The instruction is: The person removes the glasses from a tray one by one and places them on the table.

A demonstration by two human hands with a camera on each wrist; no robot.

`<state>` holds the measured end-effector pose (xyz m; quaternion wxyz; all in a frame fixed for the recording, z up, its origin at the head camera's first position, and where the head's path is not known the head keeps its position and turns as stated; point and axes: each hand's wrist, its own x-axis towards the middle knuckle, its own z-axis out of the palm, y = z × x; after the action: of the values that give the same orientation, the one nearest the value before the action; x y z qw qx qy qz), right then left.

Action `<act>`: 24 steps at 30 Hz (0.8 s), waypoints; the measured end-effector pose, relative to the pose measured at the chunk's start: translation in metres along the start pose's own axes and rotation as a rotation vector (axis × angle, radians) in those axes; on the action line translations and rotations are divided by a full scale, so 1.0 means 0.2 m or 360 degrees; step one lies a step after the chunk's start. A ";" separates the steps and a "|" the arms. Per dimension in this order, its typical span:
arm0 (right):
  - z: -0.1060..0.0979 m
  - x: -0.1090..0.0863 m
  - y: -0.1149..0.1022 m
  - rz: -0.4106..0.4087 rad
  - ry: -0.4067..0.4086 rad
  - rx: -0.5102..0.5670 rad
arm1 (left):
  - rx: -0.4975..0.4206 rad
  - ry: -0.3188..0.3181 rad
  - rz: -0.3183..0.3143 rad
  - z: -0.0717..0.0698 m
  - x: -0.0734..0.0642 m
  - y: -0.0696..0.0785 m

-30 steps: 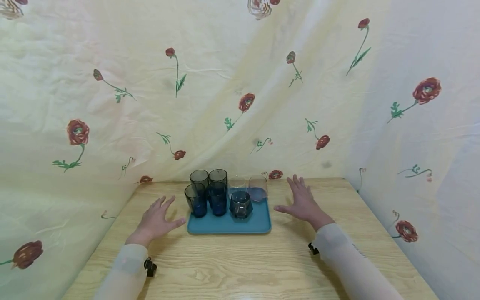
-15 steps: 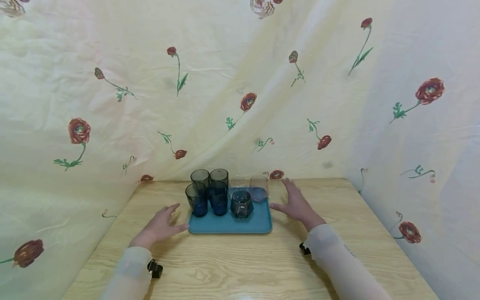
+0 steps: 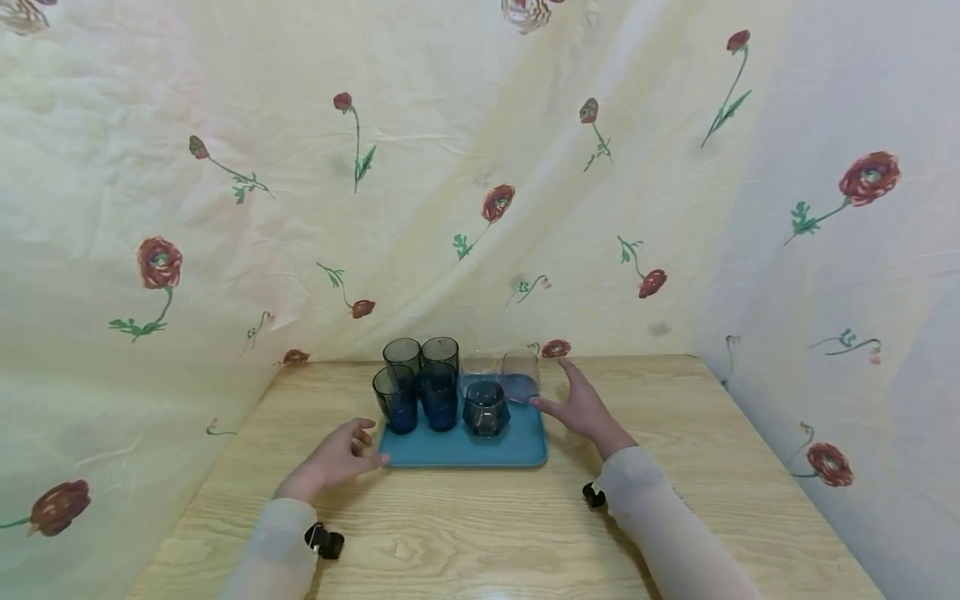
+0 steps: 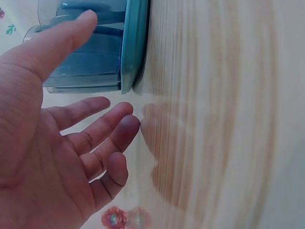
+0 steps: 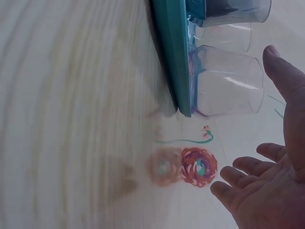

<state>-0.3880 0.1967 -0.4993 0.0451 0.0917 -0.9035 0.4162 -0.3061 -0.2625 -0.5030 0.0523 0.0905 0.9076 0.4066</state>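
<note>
On the table, a blue tray [image 3: 465,452] carries several tall dark glasses [image 3: 395,400] on its left side. A short, faceted dark glass [image 3: 486,410] stands toward the tray's front, with two clear glasses [image 3: 521,379] behind it. My left hand [image 3: 339,457] is at the tray's left front corner, thumb overlapping the corner in the head view, other fingers loosely bent and holding nothing. At the right side is my right hand [image 3: 583,408], thumb and fingers spread around the air beside the right clear glass. In the right wrist view a gap shows between that hand and the tray [image 5: 171,52].
The light wooden table [image 3: 480,525] runs back to a cream curtain [image 3: 405,208] printed with red flowers, which also encloses both sides. A black wrist device [image 3: 325,542] is on the left sleeve, another black device [image 3: 593,496] on the right.
Both hands have moved inward to the tray's sides, the left one rightward and slightly nearer the body, the right one leftward. The left fingers have bent more. Tray and glasses stay put.
</note>
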 end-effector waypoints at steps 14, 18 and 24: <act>0.04 0.06 -0.04 0.0021 0.0040 0.0333 | -0.0048 0.0000 -0.0025 0.06 0.00 -0.01; 0.07 0.08 -0.05 0.0024 0.0045 0.0406 | -0.0067 0.0020 -0.0044 0.08 0.00 -0.03; 0.10 0.10 -0.07 0.0028 0.0039 0.0437 | -0.0082 0.0091 -0.0050 0.11 0.01 -0.04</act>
<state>-0.4056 0.1702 -0.4984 0.0395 0.0839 -0.8382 0.5374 -0.3053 -0.2515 -0.5234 0.0352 0.0632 0.8993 0.4313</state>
